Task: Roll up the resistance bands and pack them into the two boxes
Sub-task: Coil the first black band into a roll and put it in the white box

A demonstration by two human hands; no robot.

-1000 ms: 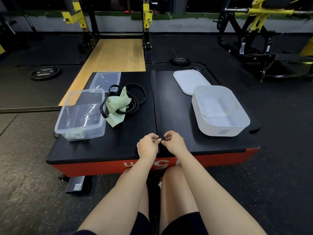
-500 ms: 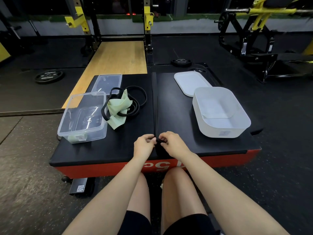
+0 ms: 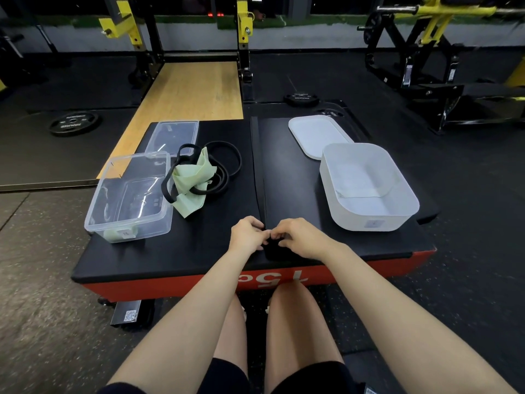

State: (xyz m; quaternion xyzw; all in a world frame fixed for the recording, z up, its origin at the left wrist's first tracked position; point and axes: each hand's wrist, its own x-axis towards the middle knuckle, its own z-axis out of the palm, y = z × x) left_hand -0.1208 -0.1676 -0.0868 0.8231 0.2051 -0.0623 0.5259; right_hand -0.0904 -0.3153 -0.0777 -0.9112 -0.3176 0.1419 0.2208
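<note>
A long black resistance band [image 3: 257, 166] lies straight down the middle of the black-topped platform [image 3: 170, 257]. My left hand [image 3: 246, 234] and my right hand [image 3: 301, 236] pinch its near end together, fingers curled over a small dark roll. A tangle of thin black bands [image 3: 227, 160] and a pale green band [image 3: 193, 177] sits left of centre. The clear box [image 3: 129, 200] stands at the left. The white box [image 3: 369, 189] stands at the right; only a flat pale sheet shows on its floor.
A clear lid [image 3: 173, 135] lies behind the clear box, a white lid [image 3: 315, 135] behind the white box. Weight plates [image 3: 73, 123] rest on the dark gym floor, with racks and machines beyond. My bare knees are below the platform's red front edge.
Both hands stay at the band's near end, fingers working closer together. The camera view shifted slightly; nothing else on the platform moved.
</note>
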